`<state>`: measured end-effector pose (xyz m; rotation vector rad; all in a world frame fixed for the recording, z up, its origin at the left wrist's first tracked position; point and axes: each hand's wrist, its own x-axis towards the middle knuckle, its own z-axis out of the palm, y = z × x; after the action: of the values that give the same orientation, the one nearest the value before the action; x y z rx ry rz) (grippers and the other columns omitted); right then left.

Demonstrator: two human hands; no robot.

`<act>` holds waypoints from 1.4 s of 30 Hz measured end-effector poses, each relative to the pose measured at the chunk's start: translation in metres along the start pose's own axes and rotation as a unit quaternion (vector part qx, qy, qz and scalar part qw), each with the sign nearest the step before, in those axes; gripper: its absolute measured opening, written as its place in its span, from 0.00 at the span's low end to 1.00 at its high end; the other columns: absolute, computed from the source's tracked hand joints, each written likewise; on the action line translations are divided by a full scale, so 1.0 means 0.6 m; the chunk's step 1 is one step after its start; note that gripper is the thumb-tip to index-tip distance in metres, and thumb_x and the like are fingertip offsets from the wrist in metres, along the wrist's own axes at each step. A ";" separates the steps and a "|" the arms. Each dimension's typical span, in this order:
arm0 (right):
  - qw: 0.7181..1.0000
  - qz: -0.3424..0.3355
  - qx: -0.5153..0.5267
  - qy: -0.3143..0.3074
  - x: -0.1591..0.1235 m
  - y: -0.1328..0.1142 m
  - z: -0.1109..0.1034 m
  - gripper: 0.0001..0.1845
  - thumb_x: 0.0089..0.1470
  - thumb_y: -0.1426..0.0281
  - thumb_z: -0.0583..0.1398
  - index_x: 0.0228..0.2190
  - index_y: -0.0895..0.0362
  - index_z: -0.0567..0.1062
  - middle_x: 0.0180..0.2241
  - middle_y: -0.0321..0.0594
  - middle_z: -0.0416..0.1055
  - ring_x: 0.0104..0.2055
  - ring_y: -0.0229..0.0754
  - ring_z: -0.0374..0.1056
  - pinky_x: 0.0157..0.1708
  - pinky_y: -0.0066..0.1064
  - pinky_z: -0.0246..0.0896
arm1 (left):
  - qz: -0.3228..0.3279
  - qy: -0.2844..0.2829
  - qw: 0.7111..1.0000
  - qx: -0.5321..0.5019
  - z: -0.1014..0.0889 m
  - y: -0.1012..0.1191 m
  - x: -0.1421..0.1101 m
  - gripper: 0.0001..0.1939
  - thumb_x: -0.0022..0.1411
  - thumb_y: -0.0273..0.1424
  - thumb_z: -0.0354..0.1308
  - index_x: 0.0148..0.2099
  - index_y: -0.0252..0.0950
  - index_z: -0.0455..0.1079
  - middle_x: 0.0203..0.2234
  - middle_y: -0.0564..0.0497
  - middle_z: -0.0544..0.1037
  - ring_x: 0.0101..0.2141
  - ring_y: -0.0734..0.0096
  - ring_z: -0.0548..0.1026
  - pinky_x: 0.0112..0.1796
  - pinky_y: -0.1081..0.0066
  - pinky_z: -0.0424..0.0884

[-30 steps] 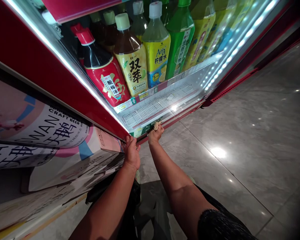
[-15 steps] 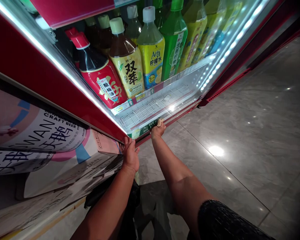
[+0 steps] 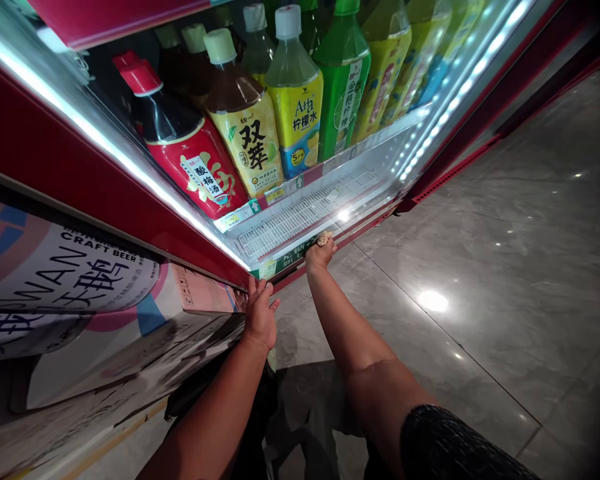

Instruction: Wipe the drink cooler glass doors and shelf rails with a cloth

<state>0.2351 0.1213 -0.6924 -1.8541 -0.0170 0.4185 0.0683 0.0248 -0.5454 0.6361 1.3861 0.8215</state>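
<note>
My right hand [image 3: 321, 255] is closed on a small beige cloth [image 3: 325, 237], pressed against the lower front edge of a lit drinks fridge [image 3: 220, 257]. Under the cloth runs a dark green label strip [image 3: 291, 251] with printed characters. At the fridge's lower left corner, my left hand [image 3: 261, 312] rests its fingertips against the red frame, fingers apart and nothing held. Just inside, above both hands, lies a white wire rack [image 3: 305, 210].
Several drink bottles line the shelf above, among them a red-labelled one [image 3: 200, 170] and a green one [image 3: 343, 77]. Printed beer cartons [image 3: 115, 273] stand close at the left. Grey tiled floor [image 3: 480, 267] extends to the right.
My right hand and the cloth have slid slightly right along the fridge's lower edge. My left hand stays at the corner. The view has shifted a little.
</note>
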 end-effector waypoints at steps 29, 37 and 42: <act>0.994 -0.074 0.075 0.021 0.098 -0.018 -0.019 0.36 0.44 0.77 0.52 0.57 0.58 0.61 0.55 0.48 0.60 0.60 0.45 0.58 0.65 0.45 0.51 | -0.025 0.019 1.000 0.005 0.027 -0.013 0.002 0.35 0.66 0.31 0.57 0.71 0.51 0.49 0.66 0.47 0.64 0.64 0.67 0.65 0.55 0.65 0.68; 0.992 -0.089 0.085 0.023 0.131 -0.024 -0.015 0.37 0.46 0.77 0.51 0.60 0.59 0.62 0.59 0.51 0.60 0.65 0.46 0.53 0.67 0.48 0.46 | -0.004 0.019 1.000 -0.021 0.033 -0.011 0.009 0.37 0.66 0.30 0.58 0.71 0.54 0.49 0.68 0.50 0.61 0.64 0.68 0.64 0.53 0.68 0.71; 0.990 -0.103 0.095 0.009 0.136 -0.014 -0.012 0.38 0.50 0.74 0.51 0.64 0.58 0.58 0.63 0.50 0.56 0.67 0.44 0.53 0.68 0.46 0.48 | -0.009 0.016 1.000 -0.022 0.037 -0.014 0.005 0.36 0.65 0.29 0.58 0.70 0.54 0.51 0.67 0.50 0.62 0.64 0.68 0.64 0.51 0.70 0.73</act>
<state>0.3153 0.1356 -0.7055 -1.6484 -0.1500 0.2499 0.0913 0.0240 -0.5519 0.5772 1.3975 0.8488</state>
